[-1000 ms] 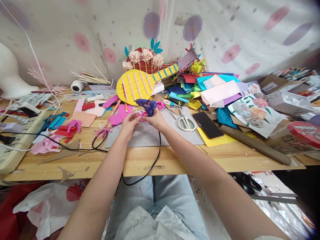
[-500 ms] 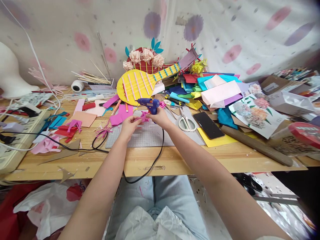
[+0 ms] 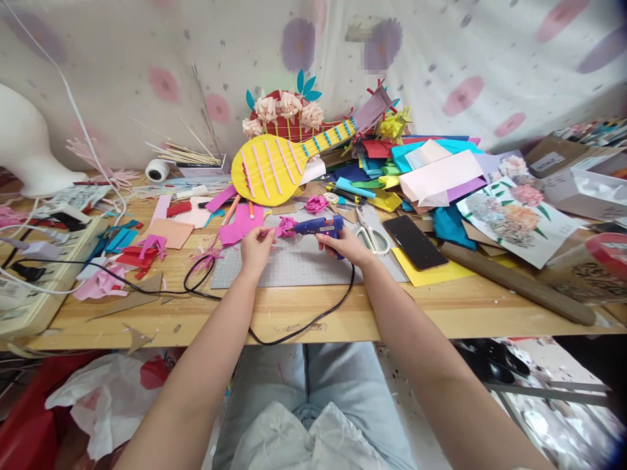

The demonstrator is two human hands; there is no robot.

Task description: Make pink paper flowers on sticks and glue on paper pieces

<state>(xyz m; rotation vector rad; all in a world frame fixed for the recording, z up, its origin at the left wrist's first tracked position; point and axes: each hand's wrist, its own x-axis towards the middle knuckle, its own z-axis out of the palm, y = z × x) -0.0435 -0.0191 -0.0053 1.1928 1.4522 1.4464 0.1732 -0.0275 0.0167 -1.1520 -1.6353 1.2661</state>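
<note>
My left hand (image 3: 255, 248) pinches a small pink paper flower (image 3: 287, 226) above the grey cutting mat (image 3: 289, 267). My right hand (image 3: 343, 243) grips a blue glue gun (image 3: 318, 226), held level with its nozzle pointing left and close to the flower. The gun's black cord (image 3: 304, 326) loops over the front edge of the wooden table (image 3: 441, 307). A second pink paper flower (image 3: 316, 204) lies just behind on the mat.
A yellow paper guitar (image 3: 274, 166) leans at the back. Scissors (image 3: 372, 236), a black phone (image 3: 415, 241) and a heap of coloured paper (image 3: 426, 176) lie to the right. Paper scraps (image 3: 137, 251) and cables (image 3: 59, 281) fill the left.
My right hand has swung the glue gun from upright to level and shifted right, its nozzle now at the flower. My left hand stays pinching the flower.
</note>
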